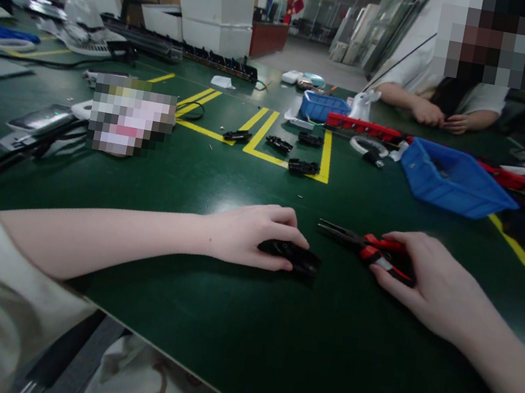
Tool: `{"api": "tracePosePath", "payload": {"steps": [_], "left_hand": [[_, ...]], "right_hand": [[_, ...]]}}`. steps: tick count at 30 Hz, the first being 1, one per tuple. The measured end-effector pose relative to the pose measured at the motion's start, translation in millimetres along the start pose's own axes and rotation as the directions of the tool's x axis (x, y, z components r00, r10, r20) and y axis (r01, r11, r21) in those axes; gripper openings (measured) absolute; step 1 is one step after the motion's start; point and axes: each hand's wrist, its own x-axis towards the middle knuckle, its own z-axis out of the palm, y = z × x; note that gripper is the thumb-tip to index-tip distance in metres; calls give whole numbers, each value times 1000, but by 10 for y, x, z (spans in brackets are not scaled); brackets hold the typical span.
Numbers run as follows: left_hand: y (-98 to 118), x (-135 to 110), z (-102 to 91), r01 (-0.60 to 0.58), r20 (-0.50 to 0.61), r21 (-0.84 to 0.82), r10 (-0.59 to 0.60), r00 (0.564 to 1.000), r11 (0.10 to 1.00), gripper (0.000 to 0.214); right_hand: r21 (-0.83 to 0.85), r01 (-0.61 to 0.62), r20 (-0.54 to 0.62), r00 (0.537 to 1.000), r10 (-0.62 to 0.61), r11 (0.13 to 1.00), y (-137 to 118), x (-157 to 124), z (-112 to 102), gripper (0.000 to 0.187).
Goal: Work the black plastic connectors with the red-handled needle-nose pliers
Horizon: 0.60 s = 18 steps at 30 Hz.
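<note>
Head view: left hand (pixel 255 236) pinches a black piece (pixel 292 257) between thumb and fingers, low over the table (pixel 226 346). Right hand (pixel 423 279) curled around red handles of pliers (pixel 369 248), nose pointing left. Black piece sits between the 2 hands, in the left one; pliers' tips near it, apart, slightly farther out. Beyond the hands: 4 small black parts (pixel 279 144) by yellow tape (pixel 327 157). Blue bin (pixel 451 189) past right hand.
</note>
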Motion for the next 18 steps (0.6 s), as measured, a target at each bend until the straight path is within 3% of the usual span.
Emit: {"api": "tracePosePath", "payload": {"steps": [4, 10, 18], "left_hand": [[16, 0, -19, 77, -18, -55, -78, 997, 995, 34], [-27, 18, -29, 164, -67, -191, -179, 982, 968, 28], [-37, 30, -52, 176, -51, -227, -192, 980, 958, 30]], "right_hand": [[-92, 107, -117, 986, -117, 990, -20, -45, 1, 63], [-185, 246, -306, 905, -294, 951, -170, -27, -82, 37], [-209, 401, -357, 817, -452, 892, -269, -21, -136, 43]]}}
